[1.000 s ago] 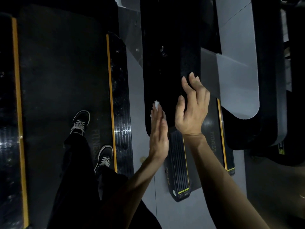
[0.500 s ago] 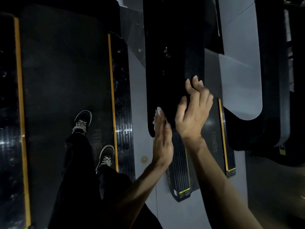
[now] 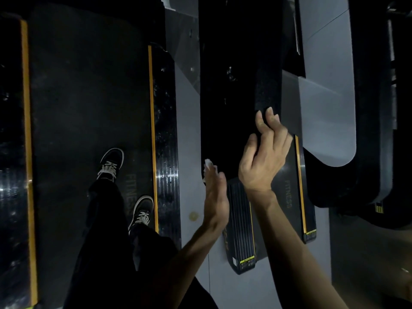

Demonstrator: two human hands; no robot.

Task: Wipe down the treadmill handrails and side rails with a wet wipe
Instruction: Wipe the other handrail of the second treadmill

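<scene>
The wide black handrail [image 3: 234, 97] runs from the top of the view to a rounded end near my hands. My left hand [image 3: 215, 197] is held flat and edge-on against the rail's left side at that end, pressing a small white wet wipe [image 3: 209, 164] whose tip sticks out above my fingertips. My right hand [image 3: 263, 157] is cupped at the rail's right edge with the fingers curled and apart, holding nothing. The ribbed black side rail [image 3: 166, 166] with a yellow stripe lies below, left of my hands.
My two black sneakers [image 3: 111, 162] stand on the dark treadmill belt [image 3: 84, 97]. A second treadmill [image 3: 289, 192] marked FITNESS lies under my right hand. Its grey and black frame [image 3: 330, 108] rises at right. Grey floor [image 3: 191, 152] runs between the machines.
My left hand with the wipe has slid back along the handrail's left side toward its rounded end. My right hand has drawn slightly nearer too.
</scene>
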